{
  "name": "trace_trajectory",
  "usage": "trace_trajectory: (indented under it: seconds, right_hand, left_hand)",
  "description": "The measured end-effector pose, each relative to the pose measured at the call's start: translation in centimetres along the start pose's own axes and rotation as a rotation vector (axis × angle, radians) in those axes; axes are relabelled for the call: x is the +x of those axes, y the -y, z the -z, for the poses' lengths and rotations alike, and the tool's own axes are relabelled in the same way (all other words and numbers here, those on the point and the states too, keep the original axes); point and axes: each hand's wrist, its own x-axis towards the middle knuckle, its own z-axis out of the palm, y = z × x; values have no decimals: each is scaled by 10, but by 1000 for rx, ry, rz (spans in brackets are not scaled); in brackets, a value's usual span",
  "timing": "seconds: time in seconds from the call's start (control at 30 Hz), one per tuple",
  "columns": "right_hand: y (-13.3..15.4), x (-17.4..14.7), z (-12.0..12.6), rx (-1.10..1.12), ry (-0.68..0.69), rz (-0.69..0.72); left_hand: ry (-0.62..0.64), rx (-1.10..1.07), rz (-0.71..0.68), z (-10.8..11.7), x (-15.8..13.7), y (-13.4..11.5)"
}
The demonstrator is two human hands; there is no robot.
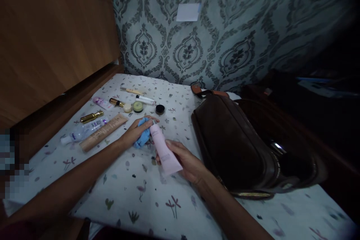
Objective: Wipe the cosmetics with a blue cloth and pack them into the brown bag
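Note:
My right hand (187, 159) is closed around the lower part of a pale pink squeeze tube (163, 148), which tilts with its silver cap up and to the left. My left hand (137, 132) is closed on a crumpled blue cloth (143, 137) at the tube's cap end. Left of that hand lie a beige tube (102, 133), a clear bottle (84, 130) with a white cap, and a gold tube (91, 117). Beyond it sit a green jar (137, 106), a small cream-coloured jar (127, 108) and a round black container (160, 109).
A large dark brown bag (230, 142) stands on the right of the patterned white cloth (132, 183). At the back lie a white pen-like tube (145, 100), a pink tube (101, 102) and a yellowish brush-like item (131, 90). A wooden cabinet (59, 33) borders the left side.

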Motion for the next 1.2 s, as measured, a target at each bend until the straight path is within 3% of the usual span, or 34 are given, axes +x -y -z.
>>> trace_trajectory:
  seconds: [0.1, 0.23, 0.33, 0.5, 0.7, 0.87, 1.0, 1.1, 1.2]
  right_hand:
    - [-3, 0, -5, -68, -52, 39]
    - [-5, 1, -11, -153, -69, 177]
    - [-5, 4, -10, -143, -143, 265]
    - [-3, 8, -3, -112, -259, 404]
    - [1, 9, 4, -169, -347, 429]
    - [8, 9, 13, -173, -478, 478]
    - [11, 8, 19, -414, -470, 481]
    - [10, 8, 20, -554, -427, 450]
    - [5, 10, 20, -593, -406, 417]
  left_hand:
    - [-56, 85, 5, -12, -3, 4]
    - [-65, 228, -101, -26, -13, 6]
    - [-3, 291, -121, -31, -20, 5]
    - [168, 240, -14, -31, -22, 5]
    - [279, 212, 76, -14, -12, -3]
    - [461, 479, 75, 6, -7, -25]
    - [525, 635, 37, 21, -5, -33]
    - [534, 766, 68, 37, -1, -36]
    - [385, 919, 27, 48, 1, -40]
